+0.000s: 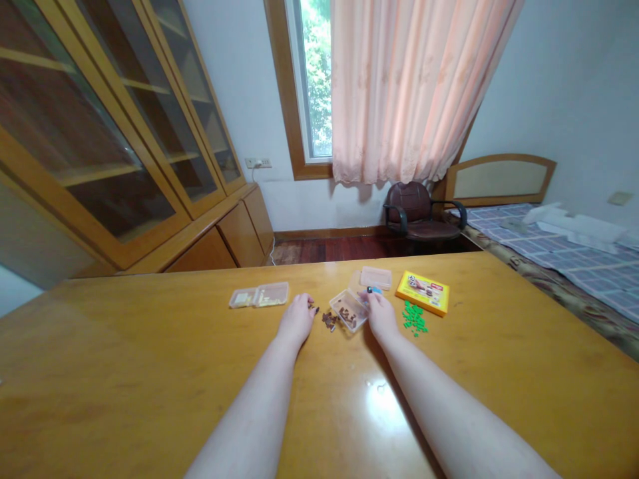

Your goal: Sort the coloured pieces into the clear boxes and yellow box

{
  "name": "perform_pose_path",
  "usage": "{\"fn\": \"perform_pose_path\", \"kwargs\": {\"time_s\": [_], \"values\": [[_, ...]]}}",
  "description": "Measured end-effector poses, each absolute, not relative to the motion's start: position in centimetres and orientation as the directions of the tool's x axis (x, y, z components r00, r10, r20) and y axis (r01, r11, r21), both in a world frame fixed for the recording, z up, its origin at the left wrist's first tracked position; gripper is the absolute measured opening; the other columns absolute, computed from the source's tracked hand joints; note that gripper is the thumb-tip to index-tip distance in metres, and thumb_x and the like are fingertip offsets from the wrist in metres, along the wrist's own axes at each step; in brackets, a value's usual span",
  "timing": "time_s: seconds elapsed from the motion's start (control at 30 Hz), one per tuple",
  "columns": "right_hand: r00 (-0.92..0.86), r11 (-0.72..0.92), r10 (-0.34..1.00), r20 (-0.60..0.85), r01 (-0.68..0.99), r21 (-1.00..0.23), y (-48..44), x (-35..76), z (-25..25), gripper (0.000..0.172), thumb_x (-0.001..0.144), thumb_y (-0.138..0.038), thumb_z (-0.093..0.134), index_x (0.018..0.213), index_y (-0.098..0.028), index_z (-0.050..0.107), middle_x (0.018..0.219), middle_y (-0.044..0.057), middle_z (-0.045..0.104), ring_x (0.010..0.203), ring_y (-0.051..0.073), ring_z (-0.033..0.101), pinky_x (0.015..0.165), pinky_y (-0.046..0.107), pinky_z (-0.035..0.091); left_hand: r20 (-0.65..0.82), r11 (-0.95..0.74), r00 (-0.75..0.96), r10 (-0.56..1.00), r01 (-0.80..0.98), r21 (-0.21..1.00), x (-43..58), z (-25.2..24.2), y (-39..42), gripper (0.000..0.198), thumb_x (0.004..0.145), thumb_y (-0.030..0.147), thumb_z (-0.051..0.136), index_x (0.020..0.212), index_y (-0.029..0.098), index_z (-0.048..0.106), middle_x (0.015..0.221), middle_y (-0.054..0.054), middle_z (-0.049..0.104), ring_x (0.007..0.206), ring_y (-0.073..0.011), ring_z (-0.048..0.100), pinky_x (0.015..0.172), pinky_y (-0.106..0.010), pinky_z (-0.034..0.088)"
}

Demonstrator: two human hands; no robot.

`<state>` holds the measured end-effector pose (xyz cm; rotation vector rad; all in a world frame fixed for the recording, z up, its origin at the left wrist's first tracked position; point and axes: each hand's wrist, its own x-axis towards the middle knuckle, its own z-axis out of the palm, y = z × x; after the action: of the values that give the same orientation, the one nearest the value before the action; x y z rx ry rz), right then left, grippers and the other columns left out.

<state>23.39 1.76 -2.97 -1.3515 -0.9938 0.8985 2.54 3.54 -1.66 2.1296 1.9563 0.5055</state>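
Note:
My left hand (298, 315) rests on the wooden table (150, 359), fingers curled over small brown pieces at its tips. My right hand (380, 311) grips the edge of a small clear plastic box (349, 310) that is tipped and holds brown pieces. More brown pieces (329, 321) lie spilled on the table between my hands. A pile of green pieces (414, 318) lies just right of my right hand, below a yellow booklet (423, 291).
An open clear box (259, 295) with pale pieces sits left of my left hand. A clear lid (375, 277) lies behind the tipped box. Beyond the table stand a brown armchair (422, 213), a bed (574, 253) and glass-door cabinets (124, 133).

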Motion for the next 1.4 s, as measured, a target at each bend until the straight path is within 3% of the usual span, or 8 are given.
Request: {"fn": "perform_pose_path", "kwargs": {"time_s": [0.43,0.8,0.9,0.97,1.13,1.3,1.4], "values": [[0.353,0.034,0.934,0.048,0.047,-0.998,1.6,23.4,-2.7,0.039,0.072,-0.048,0.046,0.079,-0.016,0.066,0.082,0.008,0.067,0.079,0.022,0.060,0.070,0.030,0.044,0.007,-0.049,0.049,0.999,0.952,0.302,2.6,-1.0,3.5,0.014,0.082,0.027,0.047,0.090,0.019,0.056,0.094,-0.006,0.058,0.085,-0.0157,0.055,0.072,-0.025,0.039],[0.343,0.042,0.937,0.060,0.059,-0.997,1.7,23.4,-2.9,0.038,0.072,-0.048,0.046,0.078,-0.016,0.066,0.082,0.008,0.067,0.080,0.021,0.060,0.073,0.031,0.043,-0.026,-0.059,0.063,0.998,0.987,0.148,3.0,-0.4,3.0,0.024,0.089,0.028,0.031,0.093,0.017,0.052,0.092,-0.009,0.059,0.084,-0.0185,0.057,0.069,-0.029,0.040],[0.343,0.056,0.936,0.077,0.071,-0.996,1.7,23.4,-3.0,0.040,0.071,-0.050,0.046,0.077,-0.016,0.066,0.082,0.008,0.068,0.079,0.022,0.060,0.073,0.031,0.043,-0.028,-0.037,0.043,0.999,0.983,0.179,3.3,-0.1,2.9,0.027,0.090,0.029,0.028,0.093,0.017,0.052,0.092,-0.009,0.059,0.083,-0.0182,0.058,0.069,-0.028,0.040],[0.343,0.057,0.936,0.076,0.066,-0.996,1.7,23.4,-3.0,0.041,0.071,-0.051,0.046,0.077,-0.016,0.066,0.083,0.009,0.068,0.079,0.022,0.060,0.071,0.031,0.043,0.047,-0.061,0.050,0.998,0.966,0.253,3.6,0.4,2.8,0.026,0.089,0.028,0.029,0.095,0.017,0.052,0.093,-0.008,0.059,0.084,-0.0172,0.057,0.070,-0.027,0.040],[0.274,0.097,0.955,0.117,0.086,-0.992,1.3,22.8,-2.4,0.040,0.072,-0.051,0.047,0.074,-0.016,0.066,0.081,0.008,0.067,0.080,0.021,0.059,0.075,0.031,0.042,0.330,-0.365,0.242,0.912,0.847,0.386,4.4,1.8,1.3,0.022,0.089,0.026,0.033,0.094,0.020,0.053,0.095,-0.004,0.059,0.090,-0.0138,0.053,0.081,-0.024,0.039],[0.198,0.124,0.970,0.138,0.083,-0.989,1.0,22.2,-2.1,0.040,0.073,-0.051,0.047,0.076,-0.016,0.066,0.078,0.007,0.067,0.077,0.020,0.059,0.074,0.031,0.042,0.340,-0.496,0.384,0.858,0.793,0.355,4.7,2.3,0.4,0.026,0.087,0.026,0.038,0.108,0.024,0.052,0.109,-0.002,0.058,0.101,-0.0146,0.050,0.090,-0.027,0.036],[0.270,0.096,0.956,0.116,0.087,-0.992,1.1,22.6,-2.2,0.040,0.073,-0.051,0.046,0.076,-0.016,0.066,0.081,0.007,0.067,0.079,0.021,0.059,0.072,0.030,0.042,0.300,-0.446,0.349,0.887,0.815,0.370,4.5,2.0,0.9,0.033,0.085,0.024,0.042,0.117,0.023,0.047,0.118,-0.002,0.054,0.107,-0.0156,0.048,0.094,-0.029,0.034]]}}
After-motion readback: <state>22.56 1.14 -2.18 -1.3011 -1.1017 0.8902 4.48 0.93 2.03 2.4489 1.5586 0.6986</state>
